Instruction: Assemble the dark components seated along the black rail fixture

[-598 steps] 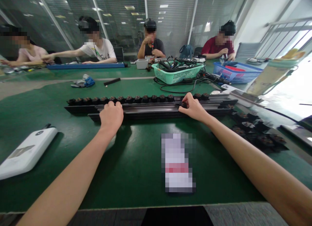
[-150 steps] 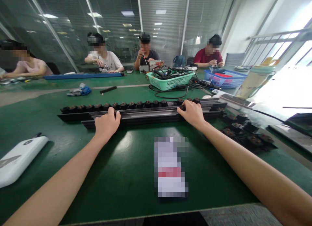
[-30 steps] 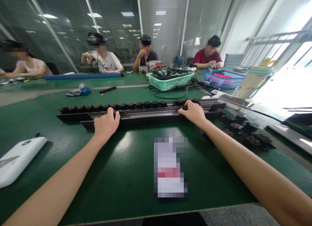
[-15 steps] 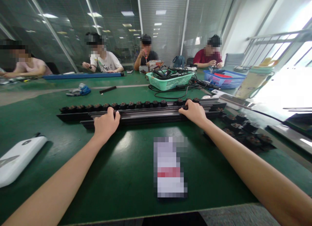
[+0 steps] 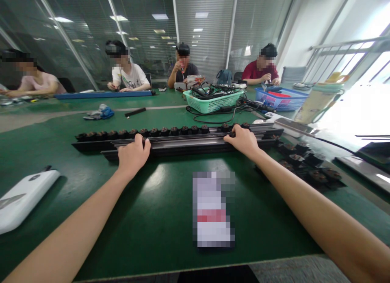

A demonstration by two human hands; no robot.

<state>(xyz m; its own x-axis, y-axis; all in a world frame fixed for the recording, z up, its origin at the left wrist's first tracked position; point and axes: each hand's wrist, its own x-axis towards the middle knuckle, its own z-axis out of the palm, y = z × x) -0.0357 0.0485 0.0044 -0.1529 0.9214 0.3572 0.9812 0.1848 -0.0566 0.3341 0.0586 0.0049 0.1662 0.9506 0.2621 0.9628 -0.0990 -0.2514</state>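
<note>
A long black metal rail [image 5: 189,144] lies crosswise on the green table [image 5: 164,218]. My left hand [image 5: 133,155] is closed on its left part, thumb and fingers wrapped over the top. Further right, my right hand [image 5: 243,140] pinches the same rail. Behind the rail runs a row of small round black parts with brownish tops [image 5: 164,131]. Several similar black parts [image 5: 317,175] lie beside my right forearm. The undersides of both hands' grips are hidden.
A pixelated phone-like object [image 5: 211,212] lies near the front edge. A white device [image 5: 30,197] sits at left. Beyond the rail are a green basket [image 5: 213,101] of cables, a blue basket [image 5: 282,100] and a bottle [image 5: 318,100]. Several people sit across the table.
Both my hands and the rail have stayed put. Across the table, the person in the white shirt has lowered a raised hand towards the blue bar.
</note>
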